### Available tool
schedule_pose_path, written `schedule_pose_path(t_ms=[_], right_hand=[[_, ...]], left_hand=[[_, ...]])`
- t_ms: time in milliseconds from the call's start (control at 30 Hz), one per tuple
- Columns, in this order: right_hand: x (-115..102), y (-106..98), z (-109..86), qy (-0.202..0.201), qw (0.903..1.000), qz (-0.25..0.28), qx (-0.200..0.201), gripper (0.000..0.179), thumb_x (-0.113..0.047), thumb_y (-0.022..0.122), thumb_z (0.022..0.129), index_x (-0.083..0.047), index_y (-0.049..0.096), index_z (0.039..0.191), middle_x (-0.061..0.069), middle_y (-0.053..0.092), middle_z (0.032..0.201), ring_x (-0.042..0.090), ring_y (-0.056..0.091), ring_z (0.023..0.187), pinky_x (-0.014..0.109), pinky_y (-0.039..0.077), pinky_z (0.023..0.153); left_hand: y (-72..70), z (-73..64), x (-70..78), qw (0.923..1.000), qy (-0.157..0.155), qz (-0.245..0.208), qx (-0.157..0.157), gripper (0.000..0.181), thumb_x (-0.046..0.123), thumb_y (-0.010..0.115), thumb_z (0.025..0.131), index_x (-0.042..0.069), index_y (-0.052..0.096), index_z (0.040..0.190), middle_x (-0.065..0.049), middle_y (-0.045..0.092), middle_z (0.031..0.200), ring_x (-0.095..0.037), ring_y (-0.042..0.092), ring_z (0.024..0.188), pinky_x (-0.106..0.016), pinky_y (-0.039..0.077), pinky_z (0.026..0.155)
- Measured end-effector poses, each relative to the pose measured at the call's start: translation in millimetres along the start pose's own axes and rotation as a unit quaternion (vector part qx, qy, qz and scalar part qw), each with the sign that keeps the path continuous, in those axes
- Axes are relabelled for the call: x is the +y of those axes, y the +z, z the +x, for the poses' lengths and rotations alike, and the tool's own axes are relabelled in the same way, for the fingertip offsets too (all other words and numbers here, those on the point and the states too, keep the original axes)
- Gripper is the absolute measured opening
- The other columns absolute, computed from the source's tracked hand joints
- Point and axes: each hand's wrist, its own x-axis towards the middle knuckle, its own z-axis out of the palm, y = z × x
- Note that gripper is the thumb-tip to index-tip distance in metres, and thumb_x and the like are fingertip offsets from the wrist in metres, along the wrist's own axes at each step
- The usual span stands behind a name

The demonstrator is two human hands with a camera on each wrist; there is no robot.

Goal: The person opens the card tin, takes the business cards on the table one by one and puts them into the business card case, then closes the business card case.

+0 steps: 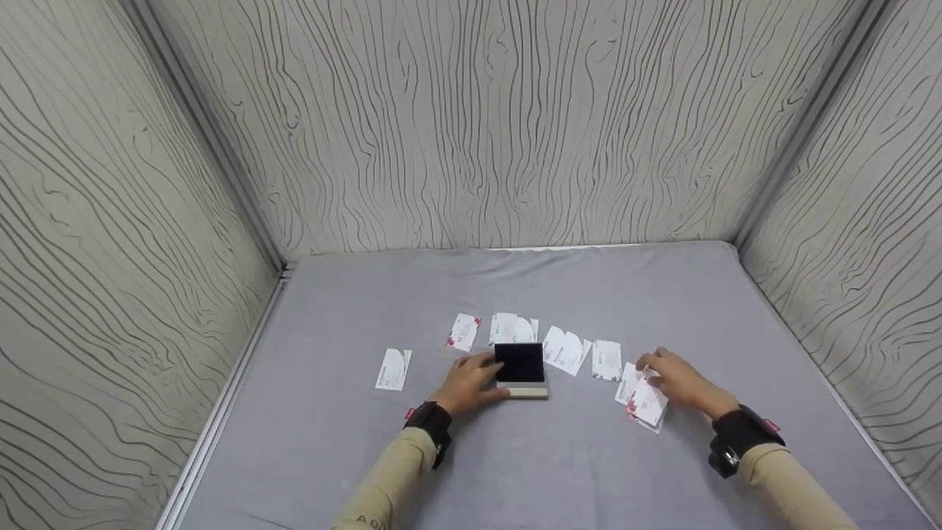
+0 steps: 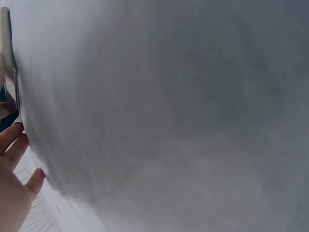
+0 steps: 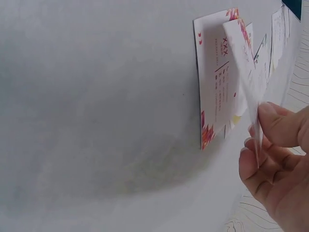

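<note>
Left of centre in the head view, my left hand (image 1: 469, 384) holds an opened card case (image 1: 519, 364) with a dark inside and a pale front edge. Its thumb lies along that front edge and a finger reaches the dark part; the other fingers rest on the cloth beside it. My right hand (image 1: 681, 380) pinches a white business card (image 3: 245, 63) between thumb and fingers, tilted up at the right of the table. Under it lies another business card (image 3: 215, 82) with red and orange leaf corners, overlapping more cards.
Behind the case lie several business cards, among them an overlapping pair (image 1: 508, 327) and a fanned group (image 1: 565, 350). A single card (image 1: 607, 360) is left of my right hand, another (image 1: 394, 369) at far left. Grey cloth (image 1: 559, 464) covers the table; patterned panels (image 1: 486, 125) enclose it.
</note>
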Motion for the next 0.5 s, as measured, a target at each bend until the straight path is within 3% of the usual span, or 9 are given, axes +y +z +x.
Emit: schedule_pose_path(t_ms=[200, 333, 500], right_hand=[[-1, -4, 1.3, -0.015, 0.9999, 0.008, -0.002, 0.028, 0.020, 0.059, 0.077, 0.006, 0.067, 0.100, 0.012, 0.055, 0.087, 0.032, 0.056, 0.081, 0.049, 0.050, 0.076], [-3, -9, 2.4, -0.025, 0.9988, 0.037, -0.022, 0.028, 0.022, 0.056, 0.075, 0.001, 0.066, 0.091, 0.011, 0.060, 0.086, 0.031, 0.057, 0.080, 0.046, 0.050, 0.074], [-5, -12, 4.4, -0.006, 0.9956, 0.074, -0.057, 0.031, 0.021, 0.052, 0.076, -0.005, 0.060, 0.091, 0.009, 0.061, 0.087, 0.026, 0.054, 0.079, 0.039, 0.046, 0.069]], left_hand=[[-1.9, -0.4, 1.5, 1.0000, 0.000, -0.010, -0.002, 0.058, 0.044, 0.066, 0.093, 0.003, 0.060, 0.135, -0.017, 0.052, 0.140, -0.028, 0.047, 0.132, -0.052, 0.035, 0.105], [-3.3, -0.3, 2.7, 0.9999, -0.005, -0.008, -0.009, 0.058, 0.044, 0.066, 0.093, 0.004, 0.060, 0.136, -0.016, 0.052, 0.141, -0.027, 0.046, 0.133, -0.051, 0.035, 0.106], [-4.2, -0.9, 4.1, 1.0000, 0.001, -0.002, -0.003, 0.056, 0.042, 0.067, 0.093, 0.004, 0.061, 0.134, -0.016, 0.054, 0.139, -0.028, 0.047, 0.131, -0.051, 0.037, 0.103]])
